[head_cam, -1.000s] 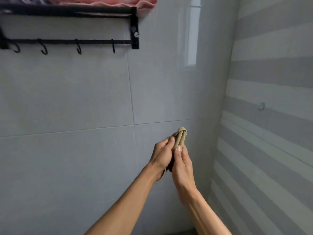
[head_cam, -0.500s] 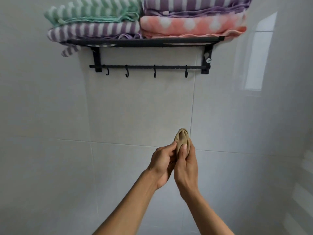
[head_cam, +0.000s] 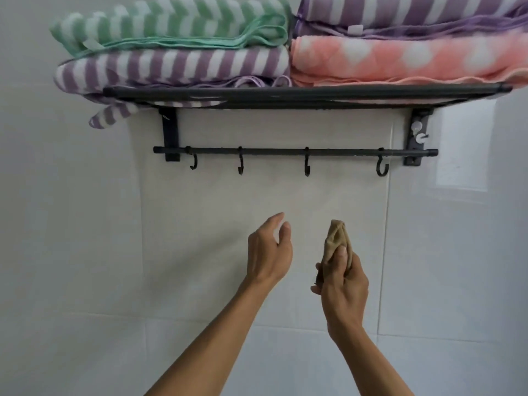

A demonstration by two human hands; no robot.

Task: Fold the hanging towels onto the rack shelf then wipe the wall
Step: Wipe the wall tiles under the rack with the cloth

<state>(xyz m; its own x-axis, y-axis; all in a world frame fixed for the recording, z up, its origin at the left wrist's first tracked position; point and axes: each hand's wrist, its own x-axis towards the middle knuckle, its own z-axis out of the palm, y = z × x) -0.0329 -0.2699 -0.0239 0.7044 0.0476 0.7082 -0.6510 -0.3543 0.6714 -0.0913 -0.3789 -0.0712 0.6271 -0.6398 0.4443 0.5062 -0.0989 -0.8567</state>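
Note:
A black wall rack (head_cam: pixel 303 94) carries folded towels: a green striped towel (head_cam: pixel 171 27) on a purple striped towel (head_cam: pixel 174 67) at the left, another purple striped towel (head_cam: pixel 411 12) on a pink dotted towel (head_cam: pixel 400 60) at the right. My right hand (head_cam: pixel 343 284) grips a small bunched tan cloth (head_cam: pixel 337 241), held upright in front of the white tiled wall (head_cam: pixel 200 238) below the rack. My left hand (head_cam: pixel 270 250) hangs beside it, a short gap away, fingers loosely apart and holding nothing.
Under the shelf runs a black bar (head_cam: pixel 285 151) with several bare hooks. A loose corner of the purple striped towel (head_cam: pixel 111 117) droops off the shelf's left end. A bright window reflection (head_cam: pixel 463 150) shows on the tiles at right.
My left hand has let go of the tan cloth and moved left; the right hand alone now holds it. The view has swung left and up, onto the rack.

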